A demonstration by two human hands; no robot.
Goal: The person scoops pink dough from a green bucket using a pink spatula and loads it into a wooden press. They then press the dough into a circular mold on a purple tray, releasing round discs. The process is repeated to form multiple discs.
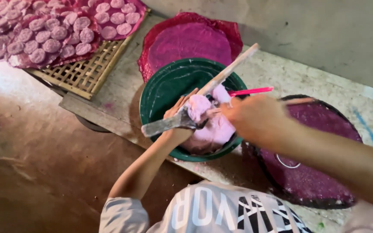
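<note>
My right hand reaches in from the right, blurred, with its fingertips against a lump of pink dough. The blur hides whether it grips any. The lump sits on a long wooden paddle that lies slanted across a dark green bowl. More pink dough fills the bowl's near side. Another person's hand holds the paddle near its blade; the arm comes from a grey sleeve at lower left. A pink handle sticks out of the dough. My left hand is out of view.
Behind the bowl lies a round magenta sheet. A woven bamboo tray at upper left carries plastic with several pink discs. A dark round tray with a purple surface lies to the right. All rest on a low wooden board.
</note>
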